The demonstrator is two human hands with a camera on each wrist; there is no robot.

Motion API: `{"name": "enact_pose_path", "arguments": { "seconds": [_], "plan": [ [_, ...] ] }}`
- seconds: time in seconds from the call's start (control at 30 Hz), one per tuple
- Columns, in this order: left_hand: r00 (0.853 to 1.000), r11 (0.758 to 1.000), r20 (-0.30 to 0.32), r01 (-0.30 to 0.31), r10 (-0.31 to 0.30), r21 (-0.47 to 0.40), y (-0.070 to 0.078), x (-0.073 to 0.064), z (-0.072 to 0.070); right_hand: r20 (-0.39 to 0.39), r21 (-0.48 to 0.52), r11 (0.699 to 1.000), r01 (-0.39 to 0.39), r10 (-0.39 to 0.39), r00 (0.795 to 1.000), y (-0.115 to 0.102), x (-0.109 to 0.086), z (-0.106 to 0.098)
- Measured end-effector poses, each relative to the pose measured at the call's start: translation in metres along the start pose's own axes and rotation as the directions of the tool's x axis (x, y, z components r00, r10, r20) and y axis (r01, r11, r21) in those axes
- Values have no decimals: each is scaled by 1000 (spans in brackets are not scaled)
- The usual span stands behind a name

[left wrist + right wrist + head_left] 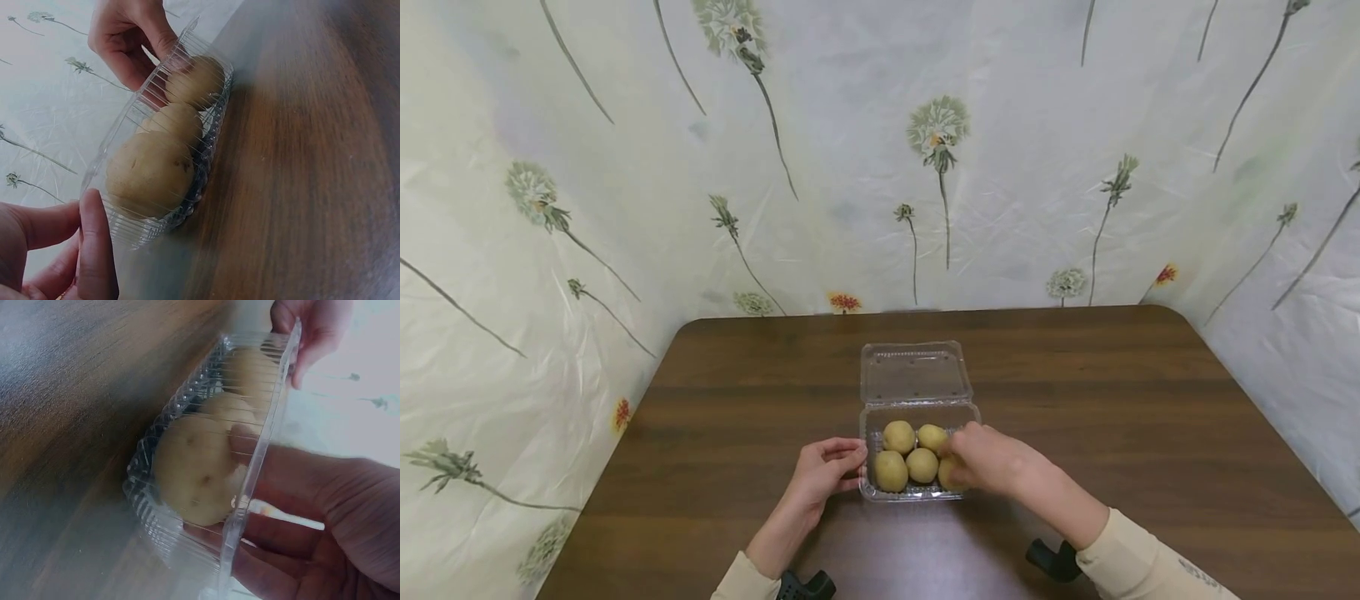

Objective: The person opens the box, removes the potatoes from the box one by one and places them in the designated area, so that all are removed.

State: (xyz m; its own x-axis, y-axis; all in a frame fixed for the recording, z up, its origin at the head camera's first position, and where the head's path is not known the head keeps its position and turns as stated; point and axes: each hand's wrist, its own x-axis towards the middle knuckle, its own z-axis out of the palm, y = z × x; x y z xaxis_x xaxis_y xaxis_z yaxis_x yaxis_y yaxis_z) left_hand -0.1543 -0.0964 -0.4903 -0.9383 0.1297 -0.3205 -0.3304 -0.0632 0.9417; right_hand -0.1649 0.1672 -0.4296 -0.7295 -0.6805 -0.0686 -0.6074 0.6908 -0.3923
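A clear plastic clamshell container (910, 497) rests on the table with its hinged lid (914, 375) folded back, away from me. Several round yellowish potatoes (891, 472) lie inside in two rows. My left hand (820, 477) pinches the container's left rim between thumb and fingers. Reaching in from the right, my right hand (996, 461) grips the potato (192, 462) at the front right corner. In the right wrist view its thumb lies against that potato, with fingers on the other side. From the head view, the hand covers part of this potato and the container's right side.
The brown wooden table (760, 383) extends around the container. Behind it and along both sides hangs a pale sheet (850, 192) printed with dandelions. A dark wrist mount (1054, 560) shows below the right wrist.
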Motion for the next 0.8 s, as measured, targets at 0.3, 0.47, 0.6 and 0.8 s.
{"name": "enact_pose_path", "arguments": {
  "seconds": [0.3,0.47,0.6,0.8],
  "plan": [
    [1000,999,11,-7,8,-43,-1,1,1,71,95,995,-34,28,997,5,2,1],
    [1000,999,21,-8,9,-46,-4,2,1,122,98,994,-53,40,992,6,1,-3],
    [1000,999,21,-7,8,-38,-4,2,1,125,127,990,-60,44,991,7,2,-4],
    [1000,999,13,-12,13,-43,-3,1,1,112,146,987,-62,46,993,9,3,-3]
  ]
}}
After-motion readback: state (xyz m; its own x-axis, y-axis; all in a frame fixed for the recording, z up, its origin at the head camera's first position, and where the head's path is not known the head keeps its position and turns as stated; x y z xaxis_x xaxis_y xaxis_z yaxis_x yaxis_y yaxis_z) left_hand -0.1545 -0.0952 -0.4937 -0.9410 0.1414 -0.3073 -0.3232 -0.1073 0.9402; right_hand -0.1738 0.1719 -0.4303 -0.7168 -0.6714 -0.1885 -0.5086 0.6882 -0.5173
